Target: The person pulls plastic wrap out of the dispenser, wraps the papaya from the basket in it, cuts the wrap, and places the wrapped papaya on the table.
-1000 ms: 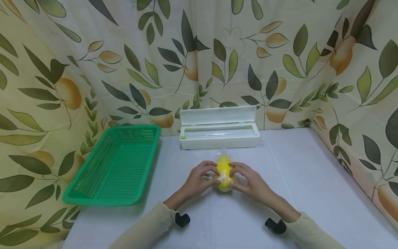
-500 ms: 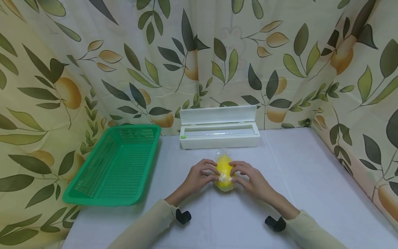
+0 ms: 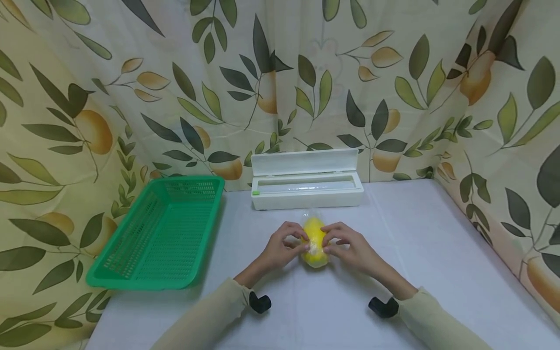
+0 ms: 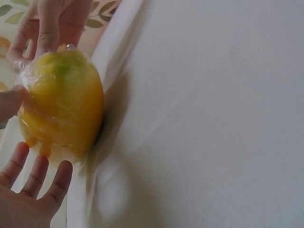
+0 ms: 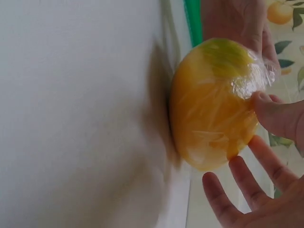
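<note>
A yellow mango (image 3: 314,250), greenish at one end in both wrist views, lies on the white cloth in a layer of clear plastic film. My left hand (image 3: 282,250) holds it from the left, thumb and bent fingers at its side. From the right, my right hand (image 3: 352,247) grips it the same way. In the right wrist view the right thumb (image 5: 270,111) presses the film, where it bunches and shines; three fingertips stand at the fruit's lower edge. The left wrist view has the left thumb (image 4: 10,102) on the wrap, fingers spread below.
Behind the fruit stands a white box (image 3: 307,199) with its lid raised and a roll of clear film inside. A green perforated basket (image 3: 199,262) is at the left. A leaf-patterned curtain (image 3: 306,131) hangs around the back and sides.
Both thumbs have shifted slightly on the wrapped mango, drawing closer together over its top. The mango stays in about the same place, as do the box and basket.
</note>
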A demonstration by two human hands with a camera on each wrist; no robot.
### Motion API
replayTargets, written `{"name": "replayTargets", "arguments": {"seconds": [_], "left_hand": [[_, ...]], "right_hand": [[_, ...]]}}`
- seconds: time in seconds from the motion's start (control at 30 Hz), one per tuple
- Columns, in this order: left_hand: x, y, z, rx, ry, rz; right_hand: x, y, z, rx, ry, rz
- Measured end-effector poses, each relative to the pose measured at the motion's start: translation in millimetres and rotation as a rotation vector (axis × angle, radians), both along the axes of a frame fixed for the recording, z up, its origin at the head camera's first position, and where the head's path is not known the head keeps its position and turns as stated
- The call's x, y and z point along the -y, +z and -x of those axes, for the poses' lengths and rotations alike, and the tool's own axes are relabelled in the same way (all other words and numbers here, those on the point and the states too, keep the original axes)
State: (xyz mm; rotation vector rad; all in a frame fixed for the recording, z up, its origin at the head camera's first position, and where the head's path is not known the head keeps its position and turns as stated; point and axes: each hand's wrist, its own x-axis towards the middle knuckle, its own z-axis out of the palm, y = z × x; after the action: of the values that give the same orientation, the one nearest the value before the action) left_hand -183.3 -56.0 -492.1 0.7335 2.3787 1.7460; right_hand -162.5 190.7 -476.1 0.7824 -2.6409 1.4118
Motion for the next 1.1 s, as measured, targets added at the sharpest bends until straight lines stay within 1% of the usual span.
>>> {"name": "replayTargets", "arguments": {"seconds": [0.1,0.17,0.27,0.33,0.4,0.53,0.67,0.77,0.93,1.0,1.1], "left_hand": [[-1.3,-0.6,-3.4,-0.047,-0.002,0.021],[-2.1,-0.6,-5.0,-0.083,-0.011,0.039],[-2.5,-3.0,-5.4,-0.126,-0.007,0.066],[-2.1,-4.3,-5.1,-0.143,-0.002,0.077],[-1.3,-5.7,-4.3,-0.153,0.000,0.080],[0.2,-5.2,-3.1,-0.150,-0.019,0.056],[1.4,-4.0,-1.5,-0.125,-0.031,0.028],[1.3,-5.2,0.0,-0.110,-0.031,0.017],[-1.5,-5.4,0.0,-0.098,-0.008,0.015],[-2.7,-1.5,-2.2,-0.090,0.008,0.012],[-2.6,11.3,-9.1,-0.076,0.027,0.001]], "right_hand": [[1,-2.0,-2.8,-0.005,0.019,0.008],[1,-3.5,-5.1,-0.035,0.024,0.005],[2,-5.5,-7.4,-0.086,0.024,-0.013],[2,-6.6,-8.2,-0.110,0.022,-0.023],[3,-7.1,-8.7,-0.115,0.019,-0.026],[7,-6.8,-8.1,-0.096,-0.007,-0.031],[15,-4.8,-5.2,-0.069,-0.071,-0.043],[19,-2.3,-3.9,-0.057,-0.104,-0.044],[23,-0.3,-3.6,-0.067,-0.082,-0.024],[24,-0.5,-4.1,-0.082,-0.074,-0.021],[25,-1.8,-5.2,-0.097,-0.076,-0.032]]}}
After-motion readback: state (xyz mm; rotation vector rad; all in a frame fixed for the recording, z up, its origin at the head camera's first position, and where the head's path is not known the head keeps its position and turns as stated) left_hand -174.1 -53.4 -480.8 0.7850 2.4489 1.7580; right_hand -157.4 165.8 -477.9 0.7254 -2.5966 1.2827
